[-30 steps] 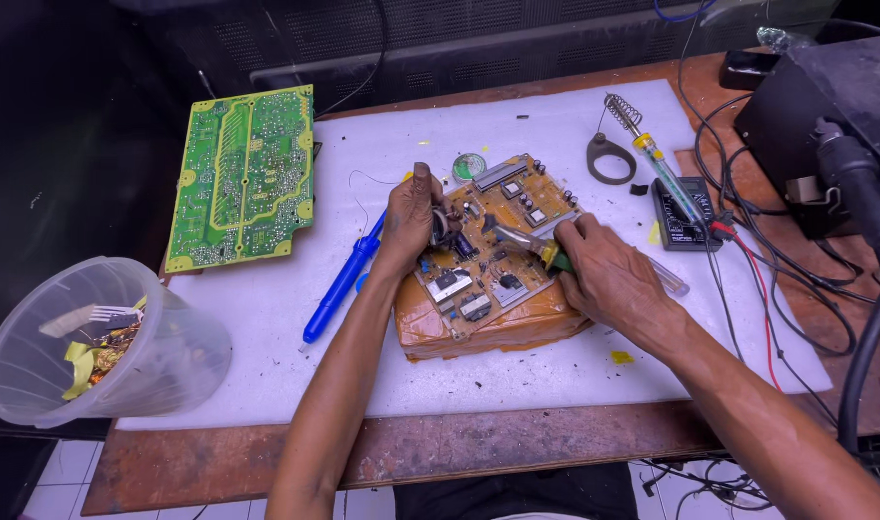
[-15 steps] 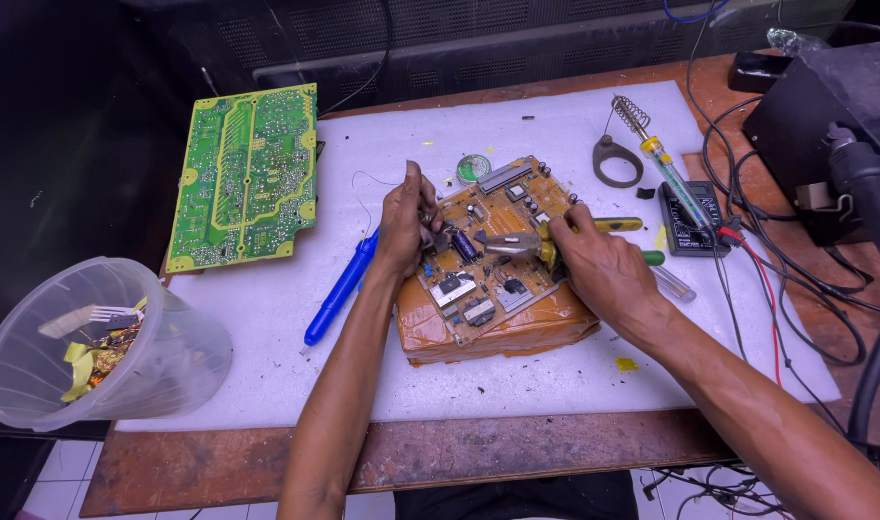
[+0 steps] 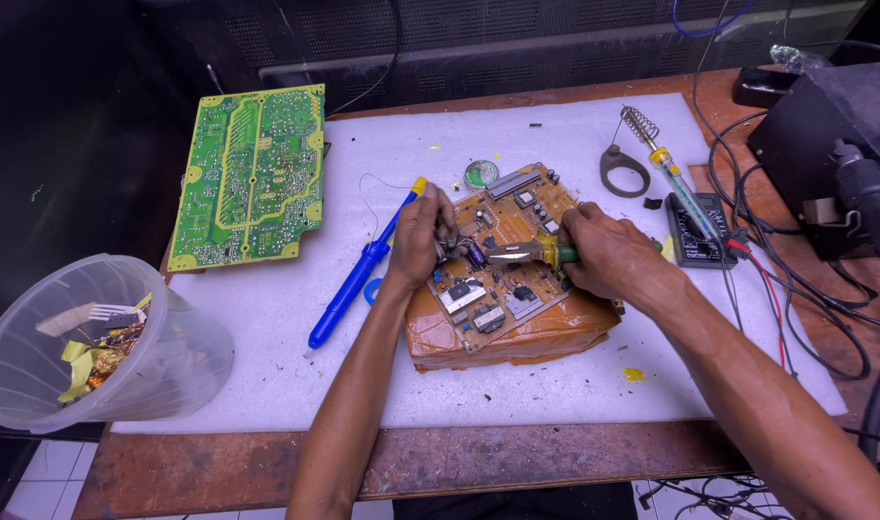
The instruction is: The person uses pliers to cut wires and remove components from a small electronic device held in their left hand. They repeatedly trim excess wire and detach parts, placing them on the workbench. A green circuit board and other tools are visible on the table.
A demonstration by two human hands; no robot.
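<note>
Head view: left hand [image 3: 423, 234] curled, fingers pinching a small part on the brown circuit board [image 3: 503, 265]. Right hand [image 3: 599, 252] fisted around a soldering iron [image 3: 527, 253], tip over the board. Board is tilted on an orange-taped block [image 3: 517, 337], mid worktop [image 3: 267, 472].

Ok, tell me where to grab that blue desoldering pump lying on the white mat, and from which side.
Take the blue desoldering pump around the middle of its barrel, coming from above and from its left side. It lies flat and diagonal on the white mat, with bare mat on that side. Its yellow tip sits right by the left hand and the brown circuit board, so the upper end looks crowded.
</note>
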